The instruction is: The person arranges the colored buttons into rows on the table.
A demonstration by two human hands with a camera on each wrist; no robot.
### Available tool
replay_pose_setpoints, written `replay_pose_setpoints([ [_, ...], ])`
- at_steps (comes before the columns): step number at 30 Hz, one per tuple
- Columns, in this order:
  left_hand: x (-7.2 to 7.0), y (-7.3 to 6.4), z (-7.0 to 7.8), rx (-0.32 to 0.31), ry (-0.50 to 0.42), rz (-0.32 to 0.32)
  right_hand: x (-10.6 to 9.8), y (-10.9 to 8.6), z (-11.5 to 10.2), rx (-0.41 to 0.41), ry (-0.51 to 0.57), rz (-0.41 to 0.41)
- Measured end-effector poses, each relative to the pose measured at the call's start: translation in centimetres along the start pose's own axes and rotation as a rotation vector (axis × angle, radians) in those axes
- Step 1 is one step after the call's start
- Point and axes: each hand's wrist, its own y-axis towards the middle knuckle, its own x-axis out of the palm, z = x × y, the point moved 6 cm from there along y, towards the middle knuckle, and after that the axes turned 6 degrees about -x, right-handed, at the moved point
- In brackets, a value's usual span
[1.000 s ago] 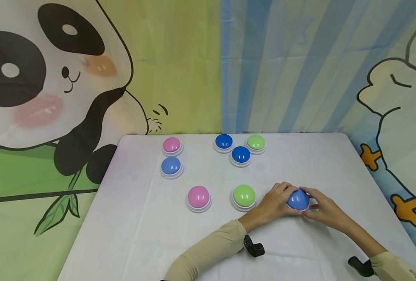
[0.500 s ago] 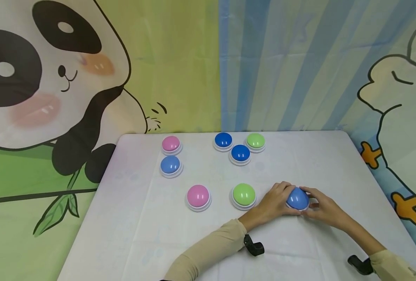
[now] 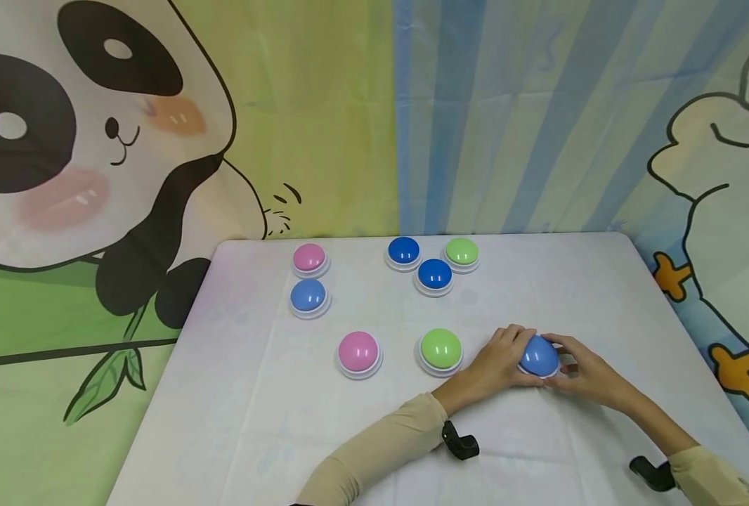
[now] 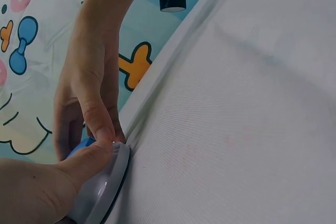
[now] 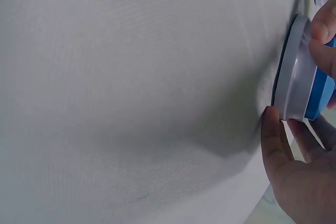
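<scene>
A blue dome-topped push button (image 3: 540,356) with a white round base stands on the right side of the white table, held between both hands. From its left, my left hand (image 3: 496,362) grips it, fingers curled over the far side and thumb at the near side. My right hand (image 3: 592,376) grips the opposite side with thumb and fingers. In the left wrist view the thumb tips meet at the white base (image 4: 107,190). Fingertips of the right hand (image 5: 299,182) touch the rim of the base in the right wrist view, its underside close to the cloth.
Just left of the hands sits a green button (image 3: 440,348), then a pink button (image 3: 358,351). Farther back are another pink (image 3: 309,258), a lighter blue (image 3: 308,295), two dark blue (image 3: 434,274) and a second green button (image 3: 461,251). Printed curtains hang behind the table (image 3: 273,422).
</scene>
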Motion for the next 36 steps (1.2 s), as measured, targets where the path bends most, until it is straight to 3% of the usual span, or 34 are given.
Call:
replay_pose_setpoints([
  [12, 0.2, 0.0, 0.3, -0.030, 0.021, -0.040, -0.3, 0.1, -0.7, -0.041, -0.034, -0.019],
  [17, 0.1, -0.3, 0.3, -0.061, -0.005, -0.045, -0.7, 0.1, -2.2, -0.070, -0.184, -0.027],
  [20, -0.6, -0.5, 0.4, -0.058, -0.038, -0.043, -1.3, 0.0, -3.0, -0.088, -0.293, 0.005],
  [24, -2.3, -0.9, 0.5, -0.042, -0.095, -0.050, -2.0, -0.1, -3.7, -0.117, -0.349, 0.082],
  [30, -4.7, -1.1, -0.3, -0.065, -0.098, -0.068, -2.4, 0.4, -4.2, -0.107, -0.347, 0.119],
  [36, -5.2, -1.2, -1.3, -0.077, -0.109, -0.065, -1.7, 1.4, -4.6, -0.109, -0.299, 0.071],
])
